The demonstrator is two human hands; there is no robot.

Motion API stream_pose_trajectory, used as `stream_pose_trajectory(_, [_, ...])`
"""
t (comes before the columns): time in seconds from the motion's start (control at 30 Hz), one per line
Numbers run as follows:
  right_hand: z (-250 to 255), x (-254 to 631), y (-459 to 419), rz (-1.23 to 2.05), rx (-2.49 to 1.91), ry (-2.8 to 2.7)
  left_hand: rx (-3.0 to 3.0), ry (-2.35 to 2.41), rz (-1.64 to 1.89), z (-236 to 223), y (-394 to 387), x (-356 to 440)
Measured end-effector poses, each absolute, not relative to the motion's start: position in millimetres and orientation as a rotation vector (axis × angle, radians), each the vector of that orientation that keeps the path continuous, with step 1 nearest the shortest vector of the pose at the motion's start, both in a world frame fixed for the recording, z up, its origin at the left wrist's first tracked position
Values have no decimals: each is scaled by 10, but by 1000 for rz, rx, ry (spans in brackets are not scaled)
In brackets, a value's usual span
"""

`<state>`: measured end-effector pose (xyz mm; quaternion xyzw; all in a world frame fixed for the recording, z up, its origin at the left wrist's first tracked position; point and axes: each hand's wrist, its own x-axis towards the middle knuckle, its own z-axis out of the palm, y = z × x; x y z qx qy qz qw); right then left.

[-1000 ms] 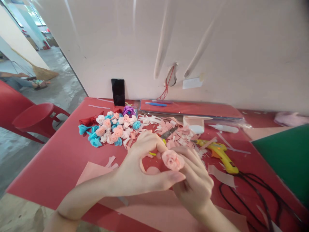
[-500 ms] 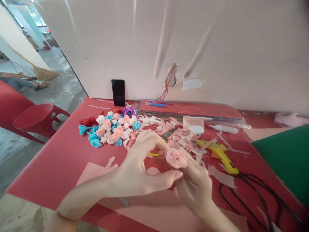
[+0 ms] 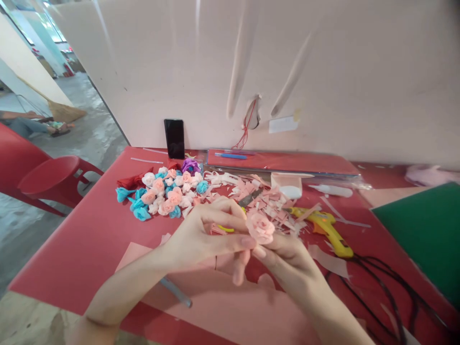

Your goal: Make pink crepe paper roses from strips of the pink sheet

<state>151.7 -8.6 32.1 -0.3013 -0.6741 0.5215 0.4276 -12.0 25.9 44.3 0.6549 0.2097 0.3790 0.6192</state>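
Note:
Between my hands a pale pink paper rose [image 3: 260, 228] faces up, its petals curled around a tight centre. My right hand [image 3: 293, 261] pinches it from below and from the right. At its left edge, the thumb and fingers of my left hand [image 3: 210, 232] close on the petals. The rose's base is hidden behind my fingers. Under my forearms lies a sheet of pink paper [image 3: 233, 306], with a grey stick-like piece [image 3: 177, 292] on it. Pink and white paper scraps [image 3: 269, 206] spread out beyond my hands.
Finished paper flowers [image 3: 167, 191] are heaped at left, near a phone [image 3: 174, 139] leaning on the white panel. A yellow glue gun [image 3: 328, 230] with black cable [image 3: 381, 278] lies right. Scissors [image 3: 249, 197] sit among the scraps. A red chair [image 3: 50, 175] stands left; a person sits farther off.
My left hand's fingers, spread apart around the rose before, have closed in on its edge. The rose has tilted, showing more of its petals. The grey piece shows more fully.

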Motion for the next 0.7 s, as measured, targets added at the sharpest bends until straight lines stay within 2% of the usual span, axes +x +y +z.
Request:
stream_pose_trajectory(0.1, [323,1521,-76,1452,-684,-1619,1377,458,863,399,276,-105])
stream_pose_trajectory(0.17, [314,1508,-77,1344,-750,-1637,1288,460,878,369,285,-78])
stream_pose_trajectory(0.37, [192,1412,-96,235,-951,-1796,1478,644,1252,316,263,39])
stream_pose_trajectory(0.43, [138,1389,-103,68,-937,-1804,1580,684,1392,284,235,79])
stream_pose_trajectory(0.57, [113,1367,-111,28,-922,-1798,1667,660,1542,209,204,127])
stream_pose_trajectory(0.7, [192,1401,-101,171,-846,-1784,1694,537,1437,227,248,84])
